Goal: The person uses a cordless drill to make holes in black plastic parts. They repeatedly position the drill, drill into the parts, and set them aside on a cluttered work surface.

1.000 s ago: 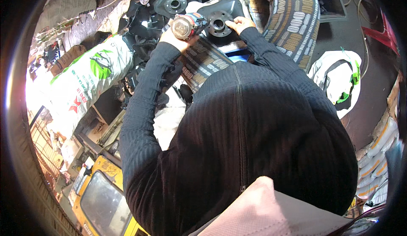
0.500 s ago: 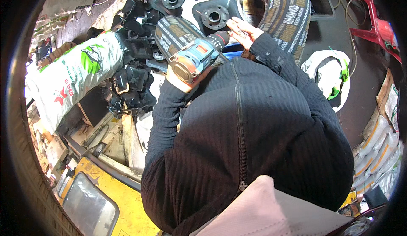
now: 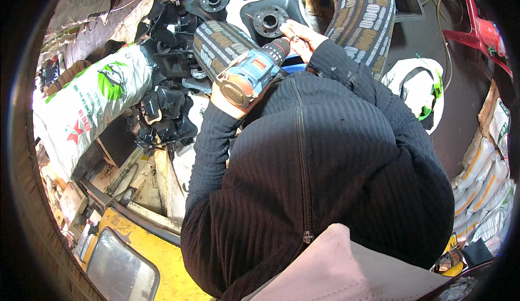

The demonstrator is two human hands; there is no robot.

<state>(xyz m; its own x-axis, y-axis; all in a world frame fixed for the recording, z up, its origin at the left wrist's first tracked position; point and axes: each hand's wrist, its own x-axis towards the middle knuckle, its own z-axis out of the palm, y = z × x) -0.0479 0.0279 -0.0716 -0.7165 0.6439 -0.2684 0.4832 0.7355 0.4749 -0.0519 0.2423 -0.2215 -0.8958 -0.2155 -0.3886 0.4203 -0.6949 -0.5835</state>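
My left hand is wrapped round the handle of a blue cordless drill, whose black chuck points up and to the right. My right hand is at the chuck's front end, fingers bent together around something too small to make out. Just beyond both hands lies a dark moulded part with a round metal flange, holes ringing its centre, on white material. Patterned fabric covers my knees on either side of it. A bit of blue shows below my right hand, mostly hidden by my clothing.
Several more dark flanged parts are heaped at the far left, with black pieces below them. A filled white and green sack lies left. On the right are an open white bag, a red plastic chair and stacked sacks.
The whole view has shifted slightly, so the flanged parts and my right hand appear a little further left. The drill stays in my left hand, and my right hand remains at its chuck.
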